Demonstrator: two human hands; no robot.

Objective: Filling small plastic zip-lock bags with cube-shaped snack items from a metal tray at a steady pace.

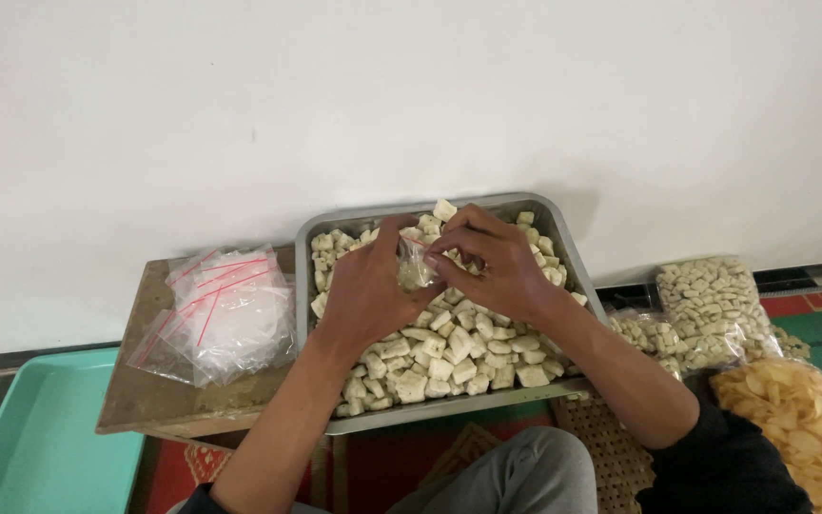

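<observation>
A grey metal tray point(563, 238) full of pale square snack pieces point(449, 357) sits on a low wooden table. Above the tray's middle, my left hand point(368, 286) and my right hand point(487, 257) together hold a small clear zip bag point(415, 262) with a red seal strip. The bag holds a few snack pieces. My right fingers pinch its top edge while my left thumb and fingers grip its side.
A pile of empty clear zip bags point(225, 309) lies on the wooden table point(145, 400) left of the tray. A turquoise plastic tray point(40, 438) is on the floor at left. Filled bags of square snacks point(715, 305) and yellow chips point(801, 409) lie at right. A white wall stands behind.
</observation>
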